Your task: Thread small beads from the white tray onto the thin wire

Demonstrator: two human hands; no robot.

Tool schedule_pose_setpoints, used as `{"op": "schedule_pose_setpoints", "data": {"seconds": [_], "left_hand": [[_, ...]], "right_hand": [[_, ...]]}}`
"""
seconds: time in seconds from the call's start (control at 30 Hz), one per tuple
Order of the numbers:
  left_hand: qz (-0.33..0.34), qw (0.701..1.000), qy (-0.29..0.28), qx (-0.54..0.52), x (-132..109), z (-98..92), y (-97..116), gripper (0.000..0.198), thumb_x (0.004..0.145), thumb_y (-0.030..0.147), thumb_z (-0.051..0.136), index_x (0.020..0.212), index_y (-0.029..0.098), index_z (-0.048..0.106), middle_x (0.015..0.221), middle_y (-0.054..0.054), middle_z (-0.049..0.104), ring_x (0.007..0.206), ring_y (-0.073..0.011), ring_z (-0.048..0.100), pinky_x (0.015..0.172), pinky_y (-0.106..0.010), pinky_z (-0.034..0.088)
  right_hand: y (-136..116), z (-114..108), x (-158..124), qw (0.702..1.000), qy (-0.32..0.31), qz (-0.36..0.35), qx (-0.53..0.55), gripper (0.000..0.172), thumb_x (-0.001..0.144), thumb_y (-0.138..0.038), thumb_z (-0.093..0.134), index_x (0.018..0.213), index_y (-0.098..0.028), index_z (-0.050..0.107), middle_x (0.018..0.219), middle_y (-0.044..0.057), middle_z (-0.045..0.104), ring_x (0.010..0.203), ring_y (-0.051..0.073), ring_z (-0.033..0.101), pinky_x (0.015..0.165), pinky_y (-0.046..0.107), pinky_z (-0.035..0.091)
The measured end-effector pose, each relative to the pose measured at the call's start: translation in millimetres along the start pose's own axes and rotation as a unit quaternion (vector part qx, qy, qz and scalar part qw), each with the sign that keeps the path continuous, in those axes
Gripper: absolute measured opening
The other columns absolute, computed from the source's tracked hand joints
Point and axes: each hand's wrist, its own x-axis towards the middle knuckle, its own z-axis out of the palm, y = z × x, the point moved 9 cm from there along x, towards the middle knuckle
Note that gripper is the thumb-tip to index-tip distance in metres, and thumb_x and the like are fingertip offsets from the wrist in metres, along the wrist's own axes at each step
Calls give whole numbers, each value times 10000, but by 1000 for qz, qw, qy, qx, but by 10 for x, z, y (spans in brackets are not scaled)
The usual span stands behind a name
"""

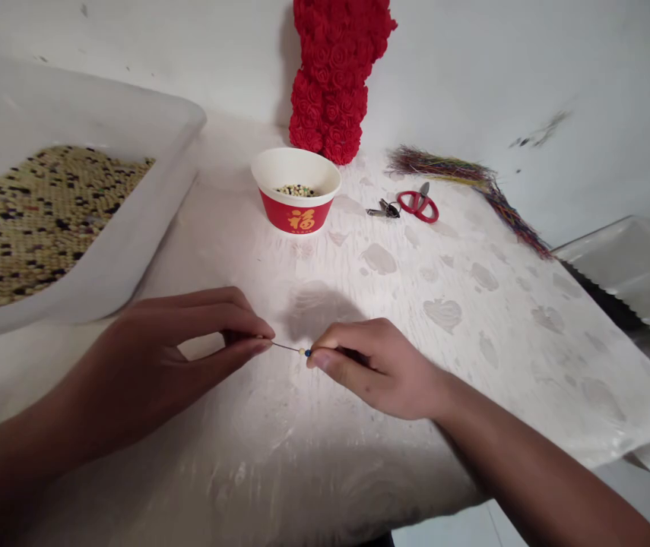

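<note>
My left hand (pixel 188 342) pinches one end of a thin thread (pixel 286 347) between thumb and forefinger, low over the white table cover (pixel 359 425). My right hand (pixel 378 365) pinches the other end, with tiny beads (pixel 305 352), one pale and one blue, at its fingertips. The thread runs straight between the two hands, which are a short gap apart.
A red and white paper bowl (pixel 297 190) with beads stands behind the hands. A large white tub (pixel 131 228) of mixed beads sits at the left. Red scissors (pixel 419 203), a small clipper (pixel 385 210), a bundle of coloured threads (pixel 473 186) and a red rose figure (pixel 333 76) lie farther back.
</note>
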Motion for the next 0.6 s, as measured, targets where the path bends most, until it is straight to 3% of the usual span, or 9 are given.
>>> {"op": "schedule_pose_setpoints", "data": {"seconds": [0.2,0.43,0.6], "left_hand": [[-44,999,7,-4,-19,14,-54,145,889,320,639,807,229,717,776,49,707,623,-70,591,605,-140,426],[18,999,-1,32,-25,37,34,109,902,249,617,825,233,692,775,59,695,624,-64,591,608,-138,430],[-44,997,52,38,-29,-93,-101,134,878,356,640,802,255,687,723,84,690,596,-64,587,556,-145,405]], "right_hand": [[-23,-50,4,999,34,-6,-15,227,994,-335,587,837,-178,636,700,-46,550,608,70,476,590,210,387],[-74,-5,10,995,49,-42,-76,199,1009,-312,573,900,-177,672,756,-29,624,651,73,529,623,211,401],[-123,-195,-24,990,59,-46,-120,164,985,-284,613,871,-177,663,725,-38,617,609,65,535,580,198,409]]}}
